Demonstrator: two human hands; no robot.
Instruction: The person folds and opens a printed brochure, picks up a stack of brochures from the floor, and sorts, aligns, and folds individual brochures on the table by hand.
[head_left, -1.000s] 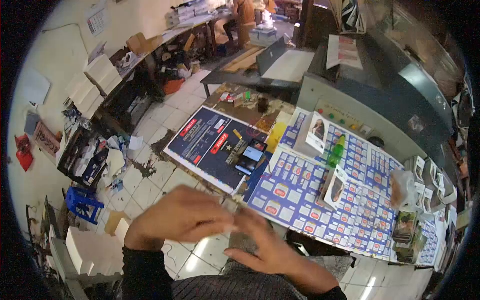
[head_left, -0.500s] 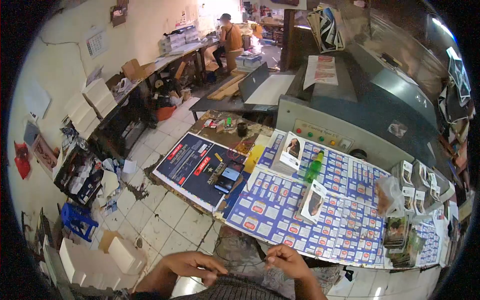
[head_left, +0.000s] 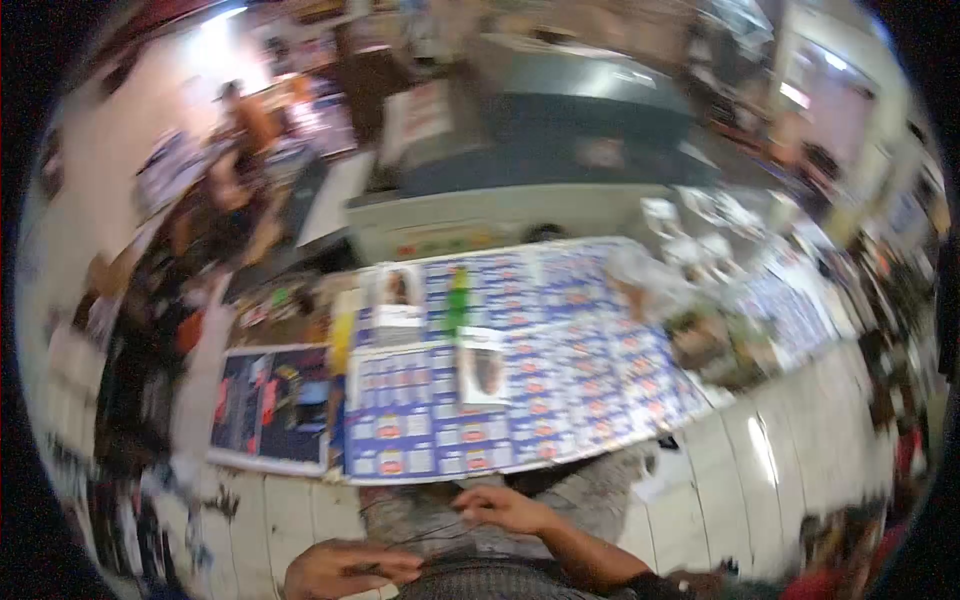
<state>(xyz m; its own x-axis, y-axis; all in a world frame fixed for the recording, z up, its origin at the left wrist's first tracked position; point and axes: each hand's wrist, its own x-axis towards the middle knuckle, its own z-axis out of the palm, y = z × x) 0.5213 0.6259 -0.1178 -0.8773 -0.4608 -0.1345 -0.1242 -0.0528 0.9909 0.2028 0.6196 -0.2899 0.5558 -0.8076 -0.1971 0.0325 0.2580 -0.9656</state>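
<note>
Before the printed sheets [head_left: 570, 370], long axis sideways: left hand [head_left: 330, 570], right hand [head_left: 510, 511], fingers loosely outstretched, empty.

Large grey machine [head_left: 540, 150], blurred person in orange [head_left: 256, 122], pale tiled floor [head_left: 705, 465]

I count one left hand [head_left: 350, 568] and one right hand [head_left: 507, 508], two white packs [head_left: 484, 367], one green bottle [head_left: 457, 303], one plastic bag [head_left: 648, 277], one dark poster [head_left: 243, 408], one big machine [head_left: 570, 125]. Plus one other person [head_left: 256, 122]. Blue sheets [head_left: 575, 355]? Too blurry to count, lol.
</note>
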